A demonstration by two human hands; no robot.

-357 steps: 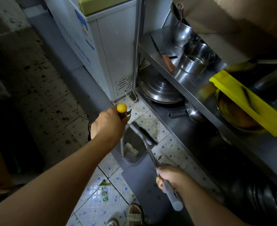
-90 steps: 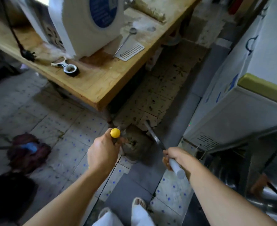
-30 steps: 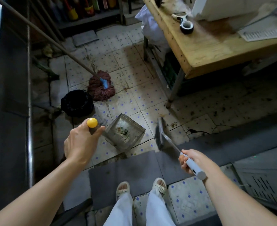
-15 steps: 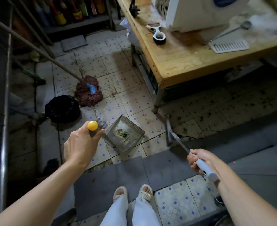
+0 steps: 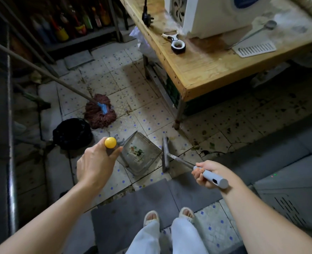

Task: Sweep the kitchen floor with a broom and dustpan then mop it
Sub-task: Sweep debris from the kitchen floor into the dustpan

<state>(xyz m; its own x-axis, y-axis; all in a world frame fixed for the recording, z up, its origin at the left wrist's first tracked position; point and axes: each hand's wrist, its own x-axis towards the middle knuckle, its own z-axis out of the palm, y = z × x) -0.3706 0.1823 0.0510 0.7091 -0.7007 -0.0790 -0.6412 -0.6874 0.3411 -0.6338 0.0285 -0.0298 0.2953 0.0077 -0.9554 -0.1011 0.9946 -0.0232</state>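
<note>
While the left hand (image 5: 96, 162) grips the yellow-capped dustpan (image 5: 142, 154) handle to brace its mouth toward 3 o'clock, right hand (image 5: 206, 174) curled round the broom (image 5: 165, 154) handle sets bristles just beside it, likely to push crumbs in; mop (image 5: 100, 111) waits at 11 o'clock, its pole cut off.

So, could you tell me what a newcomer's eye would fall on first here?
Probably the yellow knob of the dustpan handle gripped in the left hand, with the dustpan of scraps on the tiled floor just beyond. Next, the reddish mop lying further back, beside a black bag.
</note>
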